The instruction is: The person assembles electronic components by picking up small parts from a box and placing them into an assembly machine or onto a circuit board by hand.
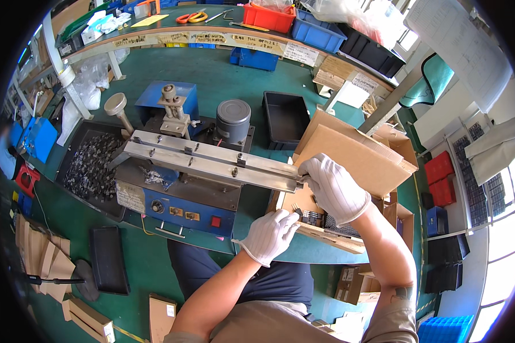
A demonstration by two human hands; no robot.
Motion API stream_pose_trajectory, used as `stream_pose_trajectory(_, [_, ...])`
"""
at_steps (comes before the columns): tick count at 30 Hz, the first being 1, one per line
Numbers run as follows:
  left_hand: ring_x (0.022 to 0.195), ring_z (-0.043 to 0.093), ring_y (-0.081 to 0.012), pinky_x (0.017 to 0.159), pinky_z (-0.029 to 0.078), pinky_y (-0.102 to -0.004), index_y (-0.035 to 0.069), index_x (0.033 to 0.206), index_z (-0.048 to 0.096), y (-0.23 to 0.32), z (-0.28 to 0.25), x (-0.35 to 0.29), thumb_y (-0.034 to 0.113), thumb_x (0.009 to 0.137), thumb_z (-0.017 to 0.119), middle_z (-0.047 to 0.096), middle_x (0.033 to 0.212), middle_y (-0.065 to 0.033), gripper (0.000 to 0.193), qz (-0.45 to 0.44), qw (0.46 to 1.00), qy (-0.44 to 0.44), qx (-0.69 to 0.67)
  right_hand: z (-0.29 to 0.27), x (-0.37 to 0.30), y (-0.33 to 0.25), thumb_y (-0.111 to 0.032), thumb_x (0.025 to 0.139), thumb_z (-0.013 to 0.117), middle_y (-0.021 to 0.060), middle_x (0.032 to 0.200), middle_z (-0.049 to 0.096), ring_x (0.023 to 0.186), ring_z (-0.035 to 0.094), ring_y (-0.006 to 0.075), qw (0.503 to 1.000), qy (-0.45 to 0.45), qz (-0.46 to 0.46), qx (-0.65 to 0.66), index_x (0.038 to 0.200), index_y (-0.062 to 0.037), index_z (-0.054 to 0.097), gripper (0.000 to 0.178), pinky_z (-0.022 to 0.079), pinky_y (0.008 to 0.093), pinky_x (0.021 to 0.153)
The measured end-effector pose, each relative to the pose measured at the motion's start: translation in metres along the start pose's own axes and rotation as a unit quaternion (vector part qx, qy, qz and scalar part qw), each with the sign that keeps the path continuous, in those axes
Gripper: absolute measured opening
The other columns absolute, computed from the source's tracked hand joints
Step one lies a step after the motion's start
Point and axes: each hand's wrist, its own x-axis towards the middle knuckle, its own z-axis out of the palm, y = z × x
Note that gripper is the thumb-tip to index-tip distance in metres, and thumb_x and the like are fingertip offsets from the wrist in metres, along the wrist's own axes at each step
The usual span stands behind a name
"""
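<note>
Watching from a distance through the head camera, I see the white-gloved right hand (333, 188) curled, thumb and fingers drawn together, at the end of a long metal rail (212, 161) on a blue machine (228, 224); whether it pinches a part there I cannot tell, as the fingers block the view. The left hand (269, 235), gloved to match, bends at the near edge of an open cardboard carton (332, 239) on the green tabletop (212, 68), fingers close together, tips just beside a small dark piece (297, 212) with pale prongs, and I cannot make out whether they grip it. More small dark parts (312, 217) lie inside the carton, between the two hands, while a heap of loose pieces (91, 166) fills a black tray (111, 210) to the machine's left. I judge the parts light and stiff, their prongs the weak point, likely to bend under a careless squeeze; I would take each by the sides of its dark body with a gentle pinch, since anything so small may slip. The rail looks rigid and heavy, better steadied by its edge than lifted
</note>
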Motion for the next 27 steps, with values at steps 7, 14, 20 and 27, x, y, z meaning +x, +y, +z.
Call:
stream_pose_trajectory(7, [0.081, 0.071, -0.0314, 0.070, 0.060, -0.0415, 0.009, 0.112, 0.072, 0.000, 0.001, 0.001, 0.017, 0.094, 0.077, 0.068, 0.096, -0.0086, 0.021, 0.007, 1.000, 0.005, -0.002, 0.013, 0.004, 0.000, 0.000, 0.093, 0.069, 0.0173, 0.102, 0.067, 0.097, 0.067, 0.0385, 0.997, 0.035, 0.001, 0.067, 0.106, -0.0026, 0.068, 0.013, 0.055, 0.0445, 0.087])
stream_pose_trajectory(14, [0.080, 0.070, -0.0302, 0.070, 0.059, -0.0417, 0.009, 0.111, 0.073, 0.000, 0.000, 0.001, 0.020, 0.095, 0.075, 0.067, 0.095, -0.0080, 0.020, 0.008, 1.000, 0.012, 0.000, 0.020, 0.010, -0.009, -0.008, 0.094, 0.076, 0.0159, 0.105, 0.073, 0.089, 0.071, 0.0317, 0.964, 0.208, 0.041, 0.160, 0.115, -0.0023, 0.071, 0.022, 0.057, 0.0389, 0.084])
stream_pose_trajectory(20, [0.082, 0.071, -0.0324, 0.072, 0.060, -0.0420, 0.008, 0.112, 0.074, 0.001, -0.001, 0.004, 0.015, 0.094, 0.076, 0.069, 0.095, -0.0095, 0.020, 0.005, 1.000, -0.001, -0.013, 0.054, -0.019, 0.034, -0.040, 0.093, 0.076, 0.0211, 0.104, 0.077, 0.102, 0.074, 0.0418, 0.963, -0.185, 0.195, -0.018, 0.113, -0.0043, 0.075, 0.041, 0.058, 0.0483, 0.088])
stream_pose_trajectory(27, [0.083, 0.072, -0.0330, 0.074, 0.061, -0.0417, 0.006, 0.110, 0.076, 0.004, -0.003, 0.005, 0.015, 0.095, 0.075, 0.071, 0.095, -0.0107, 0.018, -0.008, 1.000, -0.003, -0.016, 0.085, -0.025, 0.038, -0.022, 0.095, 0.068, 0.0234, 0.101, 0.076, 0.095, 0.076, 0.0422, 0.952, -0.260, 0.135, -0.089, 0.103, -0.0014, 0.073, 0.023, 0.061, 0.0487, 0.081])
